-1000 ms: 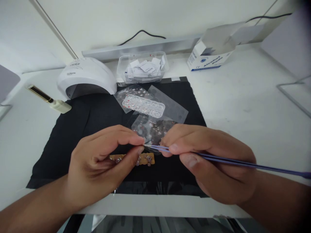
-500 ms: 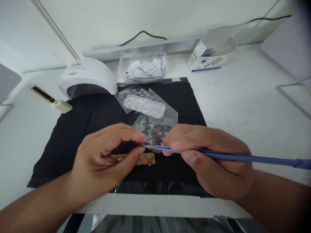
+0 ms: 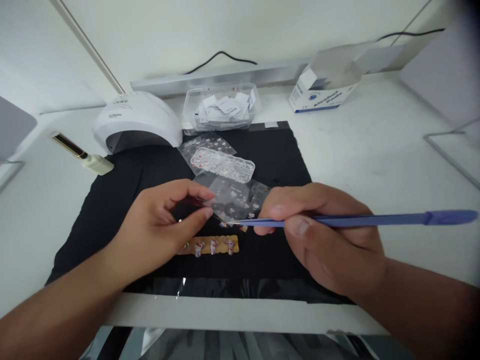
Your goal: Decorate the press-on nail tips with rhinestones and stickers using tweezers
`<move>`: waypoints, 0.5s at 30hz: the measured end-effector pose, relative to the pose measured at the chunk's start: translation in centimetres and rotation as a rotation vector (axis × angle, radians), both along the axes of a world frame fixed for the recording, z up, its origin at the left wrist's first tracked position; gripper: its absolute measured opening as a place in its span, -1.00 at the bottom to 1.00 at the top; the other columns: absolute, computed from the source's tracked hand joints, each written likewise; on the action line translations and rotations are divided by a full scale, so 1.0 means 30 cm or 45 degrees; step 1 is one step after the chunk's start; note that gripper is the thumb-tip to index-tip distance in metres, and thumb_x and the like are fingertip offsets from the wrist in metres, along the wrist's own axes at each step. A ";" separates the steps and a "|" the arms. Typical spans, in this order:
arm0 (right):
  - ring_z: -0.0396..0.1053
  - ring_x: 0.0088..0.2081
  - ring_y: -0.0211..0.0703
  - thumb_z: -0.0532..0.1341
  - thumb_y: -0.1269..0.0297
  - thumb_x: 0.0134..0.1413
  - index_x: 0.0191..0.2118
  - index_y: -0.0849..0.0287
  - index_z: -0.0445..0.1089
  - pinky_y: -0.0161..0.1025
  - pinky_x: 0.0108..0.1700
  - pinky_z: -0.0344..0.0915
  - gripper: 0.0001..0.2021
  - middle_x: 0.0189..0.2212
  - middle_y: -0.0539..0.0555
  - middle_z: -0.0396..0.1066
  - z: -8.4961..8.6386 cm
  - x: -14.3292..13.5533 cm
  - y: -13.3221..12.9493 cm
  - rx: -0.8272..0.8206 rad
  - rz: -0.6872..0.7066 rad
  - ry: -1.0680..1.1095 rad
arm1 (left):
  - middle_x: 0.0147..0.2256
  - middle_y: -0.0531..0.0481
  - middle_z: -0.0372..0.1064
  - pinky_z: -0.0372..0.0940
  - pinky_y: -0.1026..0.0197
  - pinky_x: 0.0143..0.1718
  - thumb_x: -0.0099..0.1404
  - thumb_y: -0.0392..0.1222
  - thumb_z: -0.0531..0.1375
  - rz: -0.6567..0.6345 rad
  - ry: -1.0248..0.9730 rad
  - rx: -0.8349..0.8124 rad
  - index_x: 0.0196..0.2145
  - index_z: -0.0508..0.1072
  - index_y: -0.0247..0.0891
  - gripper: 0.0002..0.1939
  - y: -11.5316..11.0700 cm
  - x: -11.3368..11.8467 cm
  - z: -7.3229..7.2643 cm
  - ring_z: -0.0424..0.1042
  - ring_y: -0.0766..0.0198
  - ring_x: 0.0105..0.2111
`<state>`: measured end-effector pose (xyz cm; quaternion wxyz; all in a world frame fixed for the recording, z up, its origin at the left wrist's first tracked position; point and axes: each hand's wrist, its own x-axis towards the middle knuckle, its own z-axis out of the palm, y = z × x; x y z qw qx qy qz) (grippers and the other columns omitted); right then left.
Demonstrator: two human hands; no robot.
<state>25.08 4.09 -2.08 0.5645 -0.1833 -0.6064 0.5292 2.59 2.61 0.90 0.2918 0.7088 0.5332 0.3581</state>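
Note:
My right hand (image 3: 322,230) grips blue tweezers (image 3: 352,220), whose thin metal tips point left at a tiny item by the corner of a clear sticker sheet (image 3: 234,200). My left hand (image 3: 161,225) pinches the left edge of that sheet between thumb and index finger. Below, a yellow-brown strip (image 3: 221,246) carries several small decorated pieces and lies on the black cloth (image 3: 270,260); my left hand covers its left end. Behind the sheet rests a clear compartment case (image 3: 223,164) on another patterned sheet (image 3: 210,141).
A white dome lamp (image 3: 138,120) stands at the back left beside a cream bottle with a dark handle (image 3: 98,164). At the back are a clear tub of packets (image 3: 191,115) and an open alcohol pad box (image 3: 322,97).
My left hand has shifted left, away from the tweezer tips, uncovering more of the strip. The clear sheet has moved slightly left and the tweezers' rear end has swung up.

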 end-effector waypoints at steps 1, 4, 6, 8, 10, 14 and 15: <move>0.52 -0.39 -0.19 0.23 0.43 0.21 -0.18 0.13 0.58 -0.20 -0.33 0.52 -0.83 -0.43 0.04 0.51 0.002 -0.003 0.001 -0.028 -0.002 0.021 | -0.34 0.02 0.57 0.44 0.29 -0.36 0.24 -0.25 0.30 -0.006 0.002 -0.038 -0.23 0.56 -0.19 -0.88 0.014 -0.010 -0.002 0.55 0.28 -0.37; 0.52 -0.42 -0.23 0.26 0.40 0.19 -0.23 0.14 0.58 -0.26 -0.36 0.51 -0.87 -0.46 0.02 0.52 0.004 -0.008 0.011 -0.091 0.022 0.053 | -0.28 -0.01 0.55 0.43 0.23 -0.31 0.25 -0.23 0.26 -0.005 0.107 -0.075 -0.07 0.49 -0.19 -0.73 0.049 -0.045 -0.010 0.54 0.23 -0.32; 0.52 -0.44 -0.25 0.26 0.39 0.19 -0.25 0.14 0.57 -0.28 -0.38 0.49 -0.89 -0.47 0.01 0.52 0.003 -0.007 0.021 -0.136 0.050 0.044 | -0.20 -0.01 0.51 0.39 0.21 -0.32 0.25 -0.24 0.24 0.057 0.244 -0.034 0.03 0.42 -0.16 -0.63 0.065 -0.066 -0.017 0.48 0.25 -0.34; 0.52 -0.45 -0.25 0.26 0.39 0.19 -0.27 0.15 0.57 -0.30 -0.40 0.48 -0.89 -0.48 0.00 0.52 0.002 -0.005 0.030 -0.184 0.089 0.028 | -0.14 -0.01 0.44 0.35 0.20 -0.31 0.24 -0.26 0.23 0.123 0.349 0.045 0.06 0.39 -0.14 -0.58 0.077 -0.081 -0.025 0.41 0.27 -0.34; 0.51 -0.47 -0.26 0.26 0.41 0.16 -0.29 0.16 0.57 -0.32 -0.44 0.45 -0.89 -0.50 0.00 0.53 0.001 -0.006 0.035 -0.231 0.120 0.035 | -0.11 -0.02 0.38 0.33 0.17 -0.25 0.23 -0.28 0.21 0.139 0.374 0.114 0.06 0.38 -0.16 -0.58 0.089 -0.091 -0.033 0.37 0.25 -0.30; 0.47 -0.52 -0.31 0.27 0.44 0.07 -0.35 0.14 0.56 -0.38 -0.49 0.40 -0.89 -0.54 -0.03 0.53 0.006 -0.014 0.034 -0.398 0.110 0.071 | -0.18 -0.01 0.35 0.30 0.14 -0.17 0.21 -0.32 0.18 0.103 0.390 0.131 -0.03 0.40 -0.21 -0.66 0.116 -0.101 -0.052 0.34 0.23 -0.25; 0.47 -0.52 -0.31 0.28 0.44 0.05 -0.37 0.13 0.56 -0.39 -0.49 0.38 -0.89 -0.55 -0.04 0.53 0.008 -0.017 0.032 -0.447 0.104 0.075 | -0.20 0.00 0.35 0.30 0.14 -0.17 0.20 -0.33 0.17 0.101 0.396 0.132 -0.06 0.40 -0.21 -0.67 0.122 -0.103 -0.057 0.34 0.23 -0.26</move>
